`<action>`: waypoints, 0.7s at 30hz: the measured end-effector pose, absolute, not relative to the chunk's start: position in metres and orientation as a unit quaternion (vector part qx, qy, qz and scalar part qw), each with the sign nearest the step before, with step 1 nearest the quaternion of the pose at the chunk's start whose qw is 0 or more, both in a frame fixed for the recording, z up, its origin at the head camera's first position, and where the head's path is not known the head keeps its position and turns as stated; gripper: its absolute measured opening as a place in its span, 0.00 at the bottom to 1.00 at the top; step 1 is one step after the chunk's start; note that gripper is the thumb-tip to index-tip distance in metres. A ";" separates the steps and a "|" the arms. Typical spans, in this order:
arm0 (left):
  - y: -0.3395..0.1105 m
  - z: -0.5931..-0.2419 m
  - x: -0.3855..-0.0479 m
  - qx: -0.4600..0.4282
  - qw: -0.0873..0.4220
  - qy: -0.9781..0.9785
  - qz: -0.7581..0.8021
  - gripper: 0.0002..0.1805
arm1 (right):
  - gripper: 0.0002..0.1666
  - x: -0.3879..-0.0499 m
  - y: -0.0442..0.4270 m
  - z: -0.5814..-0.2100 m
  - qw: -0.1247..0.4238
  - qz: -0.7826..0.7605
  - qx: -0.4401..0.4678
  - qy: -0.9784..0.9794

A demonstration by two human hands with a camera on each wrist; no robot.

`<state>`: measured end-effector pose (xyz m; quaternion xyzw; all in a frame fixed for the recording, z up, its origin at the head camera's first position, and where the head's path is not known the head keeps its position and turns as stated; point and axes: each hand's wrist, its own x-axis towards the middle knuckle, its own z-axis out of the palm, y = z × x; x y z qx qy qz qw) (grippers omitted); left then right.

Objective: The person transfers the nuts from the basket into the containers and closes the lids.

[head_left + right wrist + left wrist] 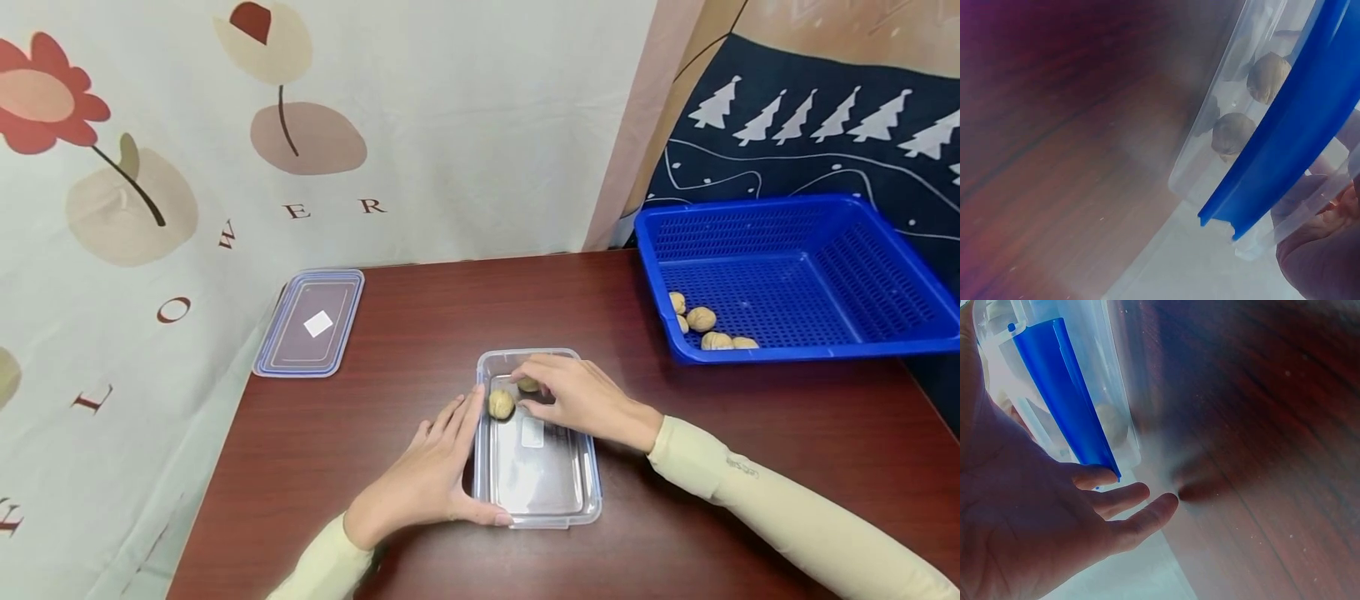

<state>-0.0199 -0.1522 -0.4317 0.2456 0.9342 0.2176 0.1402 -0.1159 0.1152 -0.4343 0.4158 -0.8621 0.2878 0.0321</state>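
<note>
On the table stands a clear plastic food container (551,483) with two walnuts inside near its far end. One walnut (501,404) lies in full sight by the left wall; the other walnut (1233,134) is partly covered by my right hand in the head view. My right hand (581,396) reaches over the container's right side, thumb and fingers parted and bent loosely above that walnut. My left hand (423,475) rests along the left wall, fingers extended, with the thumb at the near left corner. A blue clip flap (1063,387) hangs along the container's side.
At the right back stands a blue basket (810,354) holding several walnuts (701,319) in its near left corner. A clear lid with a blue seal (307,325) lies at the table's left edge. A printed cloth (465,125) hangs behind the dark red wooden table (420,333).
</note>
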 end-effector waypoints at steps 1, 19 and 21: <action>-0.152 -0.432 -0.020 0.246 0.140 0.934 0.217 0.88 | 0.19 -0.115 0.117 -0.434 0.032 0.295 0.411 -0.862; -0.151 -0.432 -0.020 0.241 0.148 0.933 0.221 0.88 | 0.15 -0.109 0.150 -0.416 0.095 0.372 0.357 -0.851; -0.152 -0.432 -0.021 0.241 0.147 0.934 0.219 0.88 | 0.14 -0.109 0.154 -0.413 0.102 0.372 0.350 -0.854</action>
